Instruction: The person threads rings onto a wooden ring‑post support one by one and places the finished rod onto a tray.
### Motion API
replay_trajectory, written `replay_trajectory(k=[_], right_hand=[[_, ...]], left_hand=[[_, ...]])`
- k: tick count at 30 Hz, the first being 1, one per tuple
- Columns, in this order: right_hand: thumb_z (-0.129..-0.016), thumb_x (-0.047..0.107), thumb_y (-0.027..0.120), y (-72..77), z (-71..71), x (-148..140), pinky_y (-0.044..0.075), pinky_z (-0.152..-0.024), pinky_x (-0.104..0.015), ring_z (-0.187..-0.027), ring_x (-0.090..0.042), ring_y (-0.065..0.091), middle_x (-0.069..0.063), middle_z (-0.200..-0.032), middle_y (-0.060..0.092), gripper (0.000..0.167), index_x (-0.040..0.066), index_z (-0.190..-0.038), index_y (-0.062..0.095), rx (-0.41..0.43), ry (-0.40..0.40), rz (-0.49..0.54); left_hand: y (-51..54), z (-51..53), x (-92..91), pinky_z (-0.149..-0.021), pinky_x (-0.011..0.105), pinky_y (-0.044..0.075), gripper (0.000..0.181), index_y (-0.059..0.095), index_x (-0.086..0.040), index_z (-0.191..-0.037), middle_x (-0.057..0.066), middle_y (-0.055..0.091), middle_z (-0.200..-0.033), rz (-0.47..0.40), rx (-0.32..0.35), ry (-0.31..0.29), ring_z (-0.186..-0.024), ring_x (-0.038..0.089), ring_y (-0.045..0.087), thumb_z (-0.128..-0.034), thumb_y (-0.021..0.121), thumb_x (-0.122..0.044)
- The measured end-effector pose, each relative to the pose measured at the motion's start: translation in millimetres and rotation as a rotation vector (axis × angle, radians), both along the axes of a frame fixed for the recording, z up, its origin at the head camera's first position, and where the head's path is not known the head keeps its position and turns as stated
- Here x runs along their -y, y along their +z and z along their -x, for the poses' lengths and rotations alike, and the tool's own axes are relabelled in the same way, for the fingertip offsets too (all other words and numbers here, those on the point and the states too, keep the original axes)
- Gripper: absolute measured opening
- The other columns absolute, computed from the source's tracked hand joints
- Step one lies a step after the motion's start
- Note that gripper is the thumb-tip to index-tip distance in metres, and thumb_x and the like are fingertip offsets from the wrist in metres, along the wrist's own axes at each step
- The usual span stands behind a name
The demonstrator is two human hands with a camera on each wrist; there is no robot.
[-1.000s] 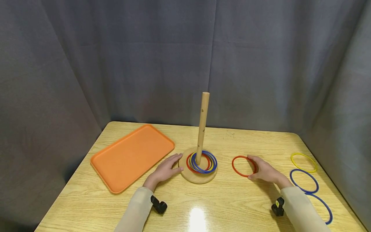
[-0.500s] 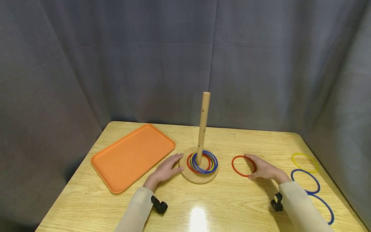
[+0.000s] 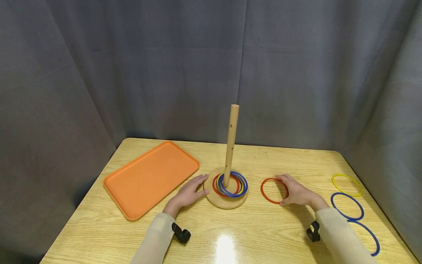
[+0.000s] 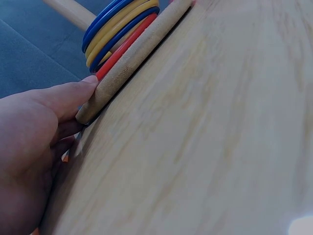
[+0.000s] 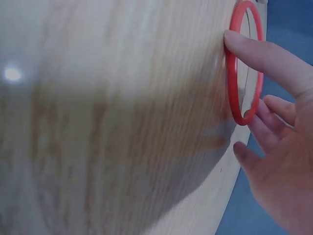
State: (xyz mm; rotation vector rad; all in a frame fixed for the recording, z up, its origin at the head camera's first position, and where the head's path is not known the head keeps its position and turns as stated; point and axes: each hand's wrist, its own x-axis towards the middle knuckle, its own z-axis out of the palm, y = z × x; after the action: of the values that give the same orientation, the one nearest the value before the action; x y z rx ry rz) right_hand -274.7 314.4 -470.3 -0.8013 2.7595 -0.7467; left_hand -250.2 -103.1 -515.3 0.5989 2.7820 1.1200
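In the head view, the left hand (image 3: 188, 193) touches the left edge of a round wooden base (image 3: 221, 202), its thumb and fingers extended and spread. The left wrist view shows that thumb (image 4: 73, 95) at the base's rim (image 4: 122, 73). A wooden peg (image 3: 232, 132) rises from the base, with several red, yellow and blue rings (image 3: 244, 183) around its foot. To the right, the right hand (image 3: 298, 193) holds the right side of a red ring (image 3: 263, 190) between thumb and fingers. In the right wrist view, the thumb (image 5: 264, 56) presses the red ring (image 5: 233, 88).
An orange tray (image 3: 151, 179) lies at the left of the wooden table (image 3: 263, 234). Near the right edge are a yellow ring (image 3: 346, 176) and two blue rings, one (image 3: 362, 211) behind the other (image 3: 374, 237). Grey curtains (image 3: 178, 73) stand behind the table.
The right hand and the red ring have shifted slightly left, toward the base. The left hand stays at the base, and the stacked rings look unmoved.
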Motion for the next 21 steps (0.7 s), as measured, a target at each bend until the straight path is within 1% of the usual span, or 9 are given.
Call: replay_trajectory(k=[3, 7, 10, 13, 14, 16, 17, 20, 21], right_hand=[[-0.064, 0.015, 0.091, 0.0, -3.1, 0, 0.044, -0.096, -0.058, -0.119, -0.043, 0.046, -0.027, -0.131, 0.040, 0.101, -0.010, -0.143, 0.034, -0.014, -0.011, 0.007], [-0.066, 0.019, 0.090, -0.8, -4.7, -2, 0.045, -0.093, -0.055, -0.116, -0.040, 0.047, -0.027, -0.128, 0.038, 0.104, -0.010, -0.146, 0.030, 0.002, -0.031, 0.002], [-0.067, 0.024, 0.090, -1.7, -3.9, -4, 0.046, -0.091, -0.051, -0.111, -0.037, 0.048, -0.028, -0.126, 0.040, 0.107, -0.010, -0.147, 0.028, 0.041, -0.047, -0.011], [-0.070, 0.027, 0.088, -0.7, -2.2, -6, 0.046, -0.090, -0.051, -0.112, -0.039, 0.048, -0.033, -0.129, 0.040, 0.107, -0.012, -0.147, 0.025, 0.099, -0.062, 0.007], [-0.071, 0.026, 0.087, -0.1, -1.4, -6, 0.046, -0.088, -0.049, -0.109, -0.039, 0.049, -0.034, -0.127, 0.041, 0.106, -0.013, -0.147, 0.023, 0.135, -0.076, 0.035], [-0.077, 0.025, 0.083, 1.8, -0.1, -8, 0.048, -0.085, -0.041, -0.106, -0.035, 0.050, -0.035, -0.129, 0.041, 0.102, -0.014, -0.147, 0.020, 0.211, -0.109, 0.103], [-0.079, 0.023, 0.081, 2.3, 0.5, -8, 0.048, -0.084, -0.038, -0.106, -0.035, 0.051, -0.036, -0.129, 0.042, 0.098, -0.015, -0.147, 0.020, 0.239, -0.131, 0.134], [-0.089, 0.020, 0.071, 2.2, 1.7, -11, 0.050, -0.079, -0.031, -0.106, -0.035, 0.053, -0.036, -0.127, 0.046, 0.081, -0.017, -0.145, 0.024, 0.293, -0.205, 0.202], [-0.092, 0.020, 0.068, 1.7, 2.3, -11, 0.051, -0.079, -0.029, -0.106, -0.033, 0.055, -0.034, -0.129, 0.048, 0.075, -0.017, -0.143, 0.028, 0.285, -0.232, 0.203]], left_hand=[[-0.1, -0.3, -0.3, -0.117, 0.055, 0.025, 0.064, 0.038, -0.012, -0.150, 0.011, 0.036, -0.156, -0.003, -0.001, 0.003, -0.147, 0.032, 0.029, -0.0952, 0.061, -0.037], [-0.4, -0.8, -0.7, -0.117, 0.056, 0.025, 0.065, 0.038, -0.013, -0.150, 0.011, 0.035, -0.156, 0.002, 0.002, 0.006, -0.147, 0.031, 0.029, -0.0952, 0.060, -0.038], [-0.5, -0.9, -0.5, -0.117, 0.056, 0.025, 0.065, 0.037, -0.014, -0.151, 0.011, 0.035, -0.156, 0.002, 0.009, 0.006, -0.147, 0.032, 0.028, -0.0953, 0.060, -0.038], [-0.4, -1.1, -0.7, -0.117, 0.057, 0.025, 0.065, 0.037, -0.015, -0.151, 0.011, 0.034, -0.157, 0.000, 0.017, 0.010, -0.147, 0.032, 0.028, -0.0954, 0.060, -0.038], [-0.3, -1.2, -0.7, -0.117, 0.057, 0.025, 0.064, 0.037, -0.015, -0.151, 0.011, 0.034, -0.157, -0.004, 0.019, 0.011, -0.147, 0.032, 0.028, -0.0953, 0.060, -0.038], [-0.2, -1.3, -0.8, -0.117, 0.057, 0.025, 0.064, 0.037, -0.015, -0.151, 0.011, 0.034, -0.157, -0.005, 0.019, 0.014, -0.147, 0.032, 0.028, -0.0953, 0.060, -0.038], [0.0, -1.3, -0.8, -0.117, 0.057, 0.024, 0.064, 0.037, -0.015, -0.151, 0.011, 0.034, -0.157, -0.005, 0.020, 0.015, -0.147, 0.032, 0.028, -0.0953, 0.060, -0.038], [-0.3, -1.1, -0.7, -0.117, 0.057, 0.025, 0.064, 0.038, -0.014, -0.151, 0.011, 0.035, -0.157, -0.006, 0.015, 0.015, -0.147, 0.032, 0.028, -0.0951, 0.061, -0.038], [-0.2, -1.0, -0.7, -0.117, 0.057, 0.025, 0.064, 0.038, -0.014, -0.150, 0.011, 0.035, -0.157, -0.005, 0.012, 0.015, -0.147, 0.032, 0.028, -0.0951, 0.061, -0.038]])
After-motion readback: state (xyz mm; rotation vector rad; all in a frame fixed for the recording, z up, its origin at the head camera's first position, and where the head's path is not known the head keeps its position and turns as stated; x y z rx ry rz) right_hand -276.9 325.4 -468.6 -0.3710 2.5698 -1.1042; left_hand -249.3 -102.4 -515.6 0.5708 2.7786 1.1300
